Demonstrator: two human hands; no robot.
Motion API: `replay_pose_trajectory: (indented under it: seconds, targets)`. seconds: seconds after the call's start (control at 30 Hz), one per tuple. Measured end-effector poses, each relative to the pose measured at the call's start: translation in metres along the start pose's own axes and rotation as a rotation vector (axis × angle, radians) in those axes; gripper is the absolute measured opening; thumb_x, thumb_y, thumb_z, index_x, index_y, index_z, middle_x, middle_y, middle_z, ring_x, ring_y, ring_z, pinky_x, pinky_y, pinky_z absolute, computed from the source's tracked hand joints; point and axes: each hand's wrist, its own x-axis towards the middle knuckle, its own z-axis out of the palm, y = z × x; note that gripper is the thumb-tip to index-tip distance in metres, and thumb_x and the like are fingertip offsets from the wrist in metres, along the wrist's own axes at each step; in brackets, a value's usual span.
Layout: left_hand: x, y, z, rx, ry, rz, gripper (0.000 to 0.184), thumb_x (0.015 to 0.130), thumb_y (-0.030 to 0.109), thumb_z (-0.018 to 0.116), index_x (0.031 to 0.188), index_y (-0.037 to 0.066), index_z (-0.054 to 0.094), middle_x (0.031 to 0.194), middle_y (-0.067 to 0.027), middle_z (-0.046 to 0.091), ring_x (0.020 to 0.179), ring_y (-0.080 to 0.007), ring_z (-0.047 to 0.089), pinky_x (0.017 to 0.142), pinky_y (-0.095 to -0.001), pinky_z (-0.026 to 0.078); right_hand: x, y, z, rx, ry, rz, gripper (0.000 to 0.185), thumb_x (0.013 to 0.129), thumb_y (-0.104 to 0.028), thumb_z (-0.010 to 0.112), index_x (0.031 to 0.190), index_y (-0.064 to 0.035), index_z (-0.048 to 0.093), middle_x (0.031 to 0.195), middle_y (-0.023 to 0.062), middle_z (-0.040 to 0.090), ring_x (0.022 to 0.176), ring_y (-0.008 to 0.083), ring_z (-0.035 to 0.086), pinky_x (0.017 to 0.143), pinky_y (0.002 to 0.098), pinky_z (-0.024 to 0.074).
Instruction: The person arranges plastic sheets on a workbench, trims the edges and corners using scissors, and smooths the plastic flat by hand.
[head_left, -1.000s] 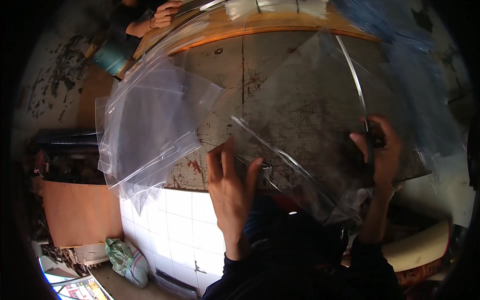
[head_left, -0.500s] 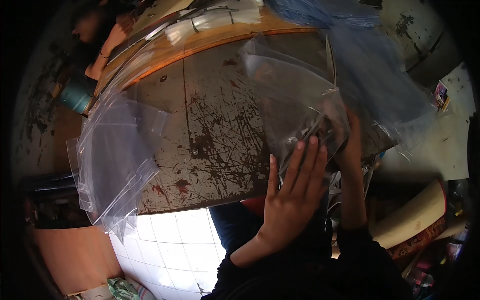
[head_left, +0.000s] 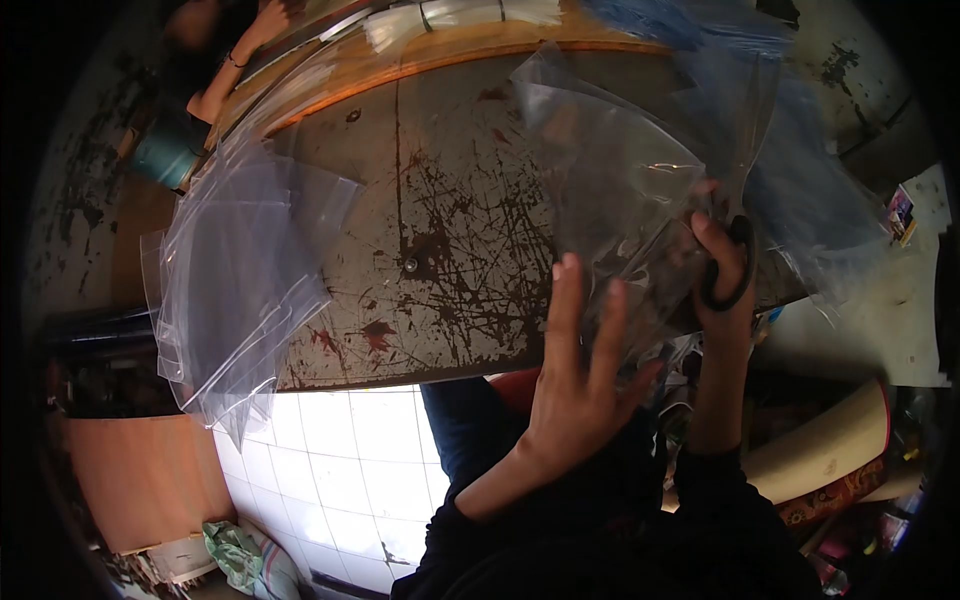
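Note:
Clear plastic sheet (head_left: 610,160) lies folded across the right of the scratched table (head_left: 440,220), its near part crumpled. My left hand (head_left: 580,370) is at the near edge of this sheet, two fingers stretched out and apart over it; whether the thumb side pinches some plastic is hidden. My right hand (head_left: 725,260) is wrapped round the black handle of the scissors (head_left: 740,160), whose blades point away toward the far edge, to the right of the sheet.
Stacked clear plastic pieces (head_left: 240,270) overhang the table's left edge. Bluish plastic (head_left: 800,170) covers the right side. Bundled strips (head_left: 460,20) lie on the wooden ledge at the far side. Another person's arm (head_left: 240,60) is at the upper left, above a teal roll (head_left: 165,155).
The sheet has folded over on the table's right side. My left hand has moved right to its near edge. The scissors are now right of the sheet, still in my right hand.

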Motion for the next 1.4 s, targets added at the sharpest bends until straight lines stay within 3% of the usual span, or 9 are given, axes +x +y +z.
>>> replay_pose_trajectory:
  seconds: [0.13,0.23,0.33,0.47,0.63,0.9,1.13,1.37,1.4]
  targets:
    - [-0.025,-0.001,0.001,-0.178,0.124,-0.186,0.093,0.070,0.006,0.074,0.137,-0.009,0.011,0.125,-0.0255,0.044,0.110,-0.0320,0.051,0.081,-0.0343,0.050,0.001,0.006,-0.003,0.257,-0.006,0.025,0.034,0.078,-0.019,0.057,0.105,0.0005,0.050,0.076,0.0052,0.052,0.065,0.0120,0.050,0.059,0.0266,0.0401]
    - [-0.030,-0.003,0.004,-0.195,0.193,-0.127,0.076,0.072,-0.002,0.068,0.127,-0.022,0.020,0.120,-0.0324,0.042,0.096,-0.0369,0.054,0.072,-0.0346,0.053,-0.001,0.005,-0.001,0.299,0.010,0.034,0.034,0.078,-0.017,0.057,0.106,0.0002,0.049,0.076,0.0048,0.050,0.067,0.0121,0.050,0.059,0.0275,0.0400]
    - [-0.035,-0.003,0.007,-0.144,0.176,-0.182,0.093,0.067,-0.003,0.073,0.138,-0.005,0.013,0.108,-0.0170,0.050,0.095,-0.0228,0.057,0.070,-0.0268,0.051,0.000,0.007,-0.003,0.314,-0.006,0.022,0.033,0.078,-0.017,0.057,0.105,0.0000,0.049,0.075,0.0049,0.050,0.067,0.0121,0.050,0.059,0.0277,0.0401]
    - [-0.029,0.000,0.000,-0.205,0.183,-0.215,0.090,0.067,-0.008,0.071,0.138,-0.003,0.016,0.103,-0.0146,0.050,0.088,-0.0190,0.056,0.068,-0.0257,0.050,0.003,0.004,-0.003,0.317,-0.047,-0.060,0.034,0.077,-0.017,0.059,0.104,0.0000,0.048,0.075,0.0060,0.051,0.066,0.0129,0.050,0.059,0.0277,0.0409]
    - [-0.001,-0.022,-0.045,0.122,0.395,0.186,0.083,0.061,-0.020,0.061,0.134,-0.004,0.025,0.092,-0.0122,0.054,0.075,-0.0186,0.056,0.063,-0.0271,0.046,0.008,-0.007,0.000,0.320,-0.064,-0.240,0.037,0.075,-0.014,0.061,0.106,0.0007,0.047,0.073,0.0071,0.052,0.063,0.0143,0.051,0.058,0.0283,0.0420]
    - [0.036,-0.017,-0.123,0.665,0.125,0.602,0.050,0.064,0.010,0.074,0.111,0.018,0.059,0.092,0.0028,0.064,0.087,-0.0129,0.059,0.080,-0.0335,0.040,-0.060,-0.049,-0.001,0.086,0.268,-0.138,0.032,0.075,-0.005,0.063,0.103,0.0012,0.047,0.071,0.0073,0.055,0.057,0.0130,0.053,0.053,0.0251,0.0443]
    - [0.002,-0.073,-0.122,0.711,-0.435,0.097,0.059,0.068,0.044,0.064,0.122,0.021,0.055,0.121,-0.0005,0.055,0.114,-0.0176,0.050,0.104,-0.0434,0.030,-0.118,-0.012,-0.042,0.030,0.095,0.348,0.025,0.078,0.002,0.062,0.100,-0.0007,0.050,0.069,0.0050,0.055,0.055,0.0125,0.056,0.052,0.0254,0.0485]
    - [0.013,-0.055,-0.117,0.580,-0.423,0.141,0.073,0.066,0.061,0.060,0.114,0.007,0.059,0.118,-0.0037,0.057,0.118,-0.0205,0.048,0.105,-0.0464,0.025,-0.121,0.002,-0.078,-0.304,0.119,0.016,0.038,0.073,-0.010,0.071,0.105,-0.0023,0.052,0.067,0.0005,0.053,0.056,0.0066,0.050,0.050,0.0194,0.0390]
    - [0.014,-0.049,-0.101,0.485,-0.366,0.172,0.056,0.069,0.053,0.065,0.104,0.008,0.064,0.110,-0.0048,0.060,0.109,-0.0207,0.054,0.102,-0.0434,0.031,-0.119,0.000,-0.079,-0.305,0.056,0.018,0.040,0.072,-0.013,0.072,0.105,-0.0025,0.052,0.067,0.0002,0.053,0.056,0.0056,0.049,0.050,0.0186,0.0376]
